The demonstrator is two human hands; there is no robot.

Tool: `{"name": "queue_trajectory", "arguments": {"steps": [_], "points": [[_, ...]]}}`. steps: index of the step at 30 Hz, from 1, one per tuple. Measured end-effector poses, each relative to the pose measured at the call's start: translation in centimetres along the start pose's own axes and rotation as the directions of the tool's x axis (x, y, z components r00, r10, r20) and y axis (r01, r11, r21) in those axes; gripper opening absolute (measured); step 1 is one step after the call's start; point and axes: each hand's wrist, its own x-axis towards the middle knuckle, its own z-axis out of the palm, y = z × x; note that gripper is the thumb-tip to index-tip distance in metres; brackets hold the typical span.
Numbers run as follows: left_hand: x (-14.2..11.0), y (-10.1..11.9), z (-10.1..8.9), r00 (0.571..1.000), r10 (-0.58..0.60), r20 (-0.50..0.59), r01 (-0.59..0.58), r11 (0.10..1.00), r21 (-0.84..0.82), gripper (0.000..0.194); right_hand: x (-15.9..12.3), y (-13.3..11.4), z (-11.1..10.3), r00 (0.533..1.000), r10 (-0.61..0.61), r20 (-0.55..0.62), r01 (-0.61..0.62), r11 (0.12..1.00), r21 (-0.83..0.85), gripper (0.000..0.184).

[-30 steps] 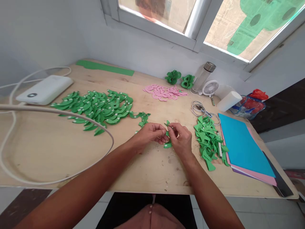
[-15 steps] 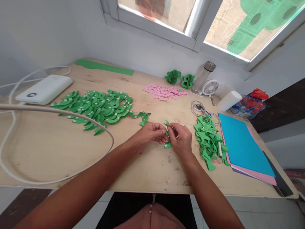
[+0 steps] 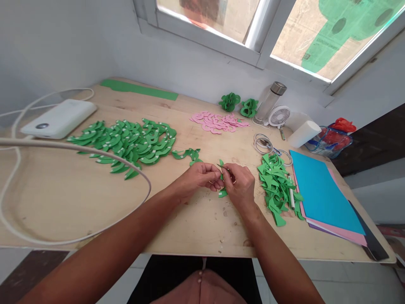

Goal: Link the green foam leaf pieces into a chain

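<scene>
Both hands meet over the middle of the wooden table [image 3: 202, 230]. My left hand [image 3: 204, 177] is closed in a pinch at the near side of a green paper cutout [image 3: 222, 162]. From the other side my right hand [image 3: 238, 179] pinches the same cutout, its tip poking up between the fingers. Fingers hide most of the piece. Below them a green paper end with a white patch [image 3: 222, 192] shows; whether it is the same piece I cannot tell. Behind my left hand lie several loose green curved cutouts [image 3: 186, 154].
A big heap of green cutouts with white patches [image 3: 136, 141] lies left, green scraps [image 3: 275, 185] right beside a blue sheet stack [image 3: 325, 190]. Pink cutouts [image 3: 218, 122], tape rolls [image 3: 263, 143], a bottle [image 3: 270, 101] and a small fan [image 3: 279, 115] stand behind. A white cable [image 3: 95, 152] loops at left.
My hands stay almost in place, with only slight finger movement on the green piece. The loose green cutouts behind my left hand have shifted a little.
</scene>
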Motion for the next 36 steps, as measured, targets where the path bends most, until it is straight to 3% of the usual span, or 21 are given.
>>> {"name": "queue_trajectory", "arguments": {"steps": [36], "points": [[0.06,0.23,-0.15,1.0,0.008,0.018,-0.009,1.0,0.018,0.021,0.06,-0.01,-0.04,0.998,-0.059,-0.005,0.059,0.997,-0.041,0.014]]}}
